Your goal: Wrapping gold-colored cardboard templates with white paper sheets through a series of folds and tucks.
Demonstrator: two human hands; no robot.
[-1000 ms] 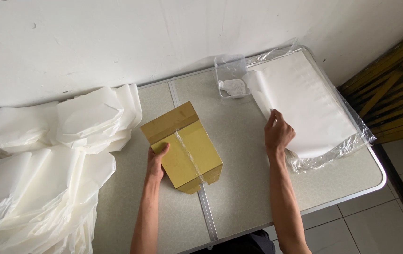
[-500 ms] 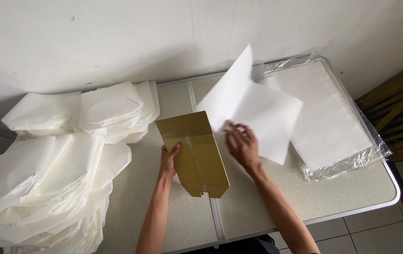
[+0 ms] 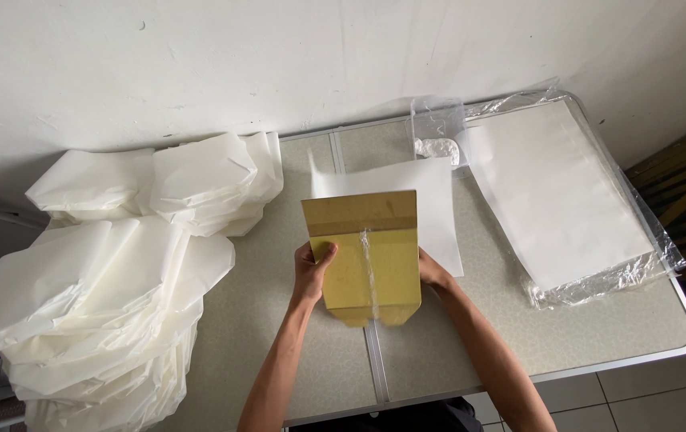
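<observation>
Soft, even daylight, bright on the white wall (image 3: 199,64); shadows faint. Plastic wrap (image 3: 639,264) glints mildly (perhaps from a window). Sharp throughout, slight wide-angle bending at edges.

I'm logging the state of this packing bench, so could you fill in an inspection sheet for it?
Surface: grey speckled folding table, seam down the middle.
Job's things: flat yellow-brown cardboard piece lying over a single white sheet.
Clutter: heap of folded white paper wraps at left; stack of white sheets in clear plastic at right; small clear plastic bag.
Grippers: left hand and right hand grip the cardboard's edges.
Cables: nothing seen.
Surroundings: white wall, tiled floor.
</observation>
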